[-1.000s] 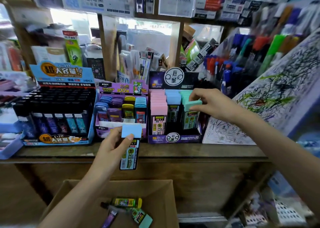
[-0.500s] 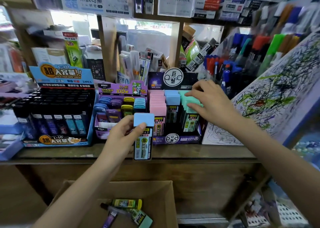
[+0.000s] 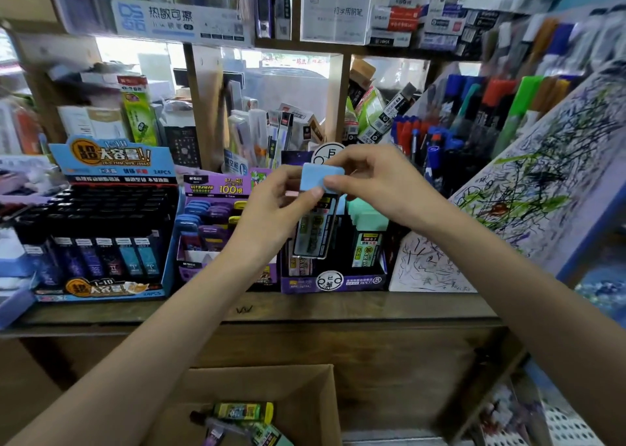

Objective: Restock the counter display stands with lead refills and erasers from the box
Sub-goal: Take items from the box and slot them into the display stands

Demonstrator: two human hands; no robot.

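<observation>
Both hands hold one lead refill case (image 3: 313, 222) with a light blue cap above the purple display stand (image 3: 333, 281). My left hand (image 3: 274, 208) grips its left side with the thumb on the cap. My right hand (image 3: 379, 181) pinches the cap's right edge. Green-capped refill cases (image 3: 367, 238) stand in the stand's right column. At the bottom, the open cardboard box (image 3: 305, 388) holds a yellow-capped case (image 3: 245, 411) and a few other refills (image 3: 267, 433).
A blue stand of dark refill cases (image 3: 98, 228) and a purple stand of small lead cases (image 3: 210, 222) sit to the left on the wooden counter (image 3: 305, 306). A scribbled test board (image 3: 542, 188) leans at right, with marker pens (image 3: 474, 116) behind it.
My left hand lifted the blue-capped case from the counter's front edge up over the purple stand. My right hand left the green-capped cases and took hold of the blue cap.
</observation>
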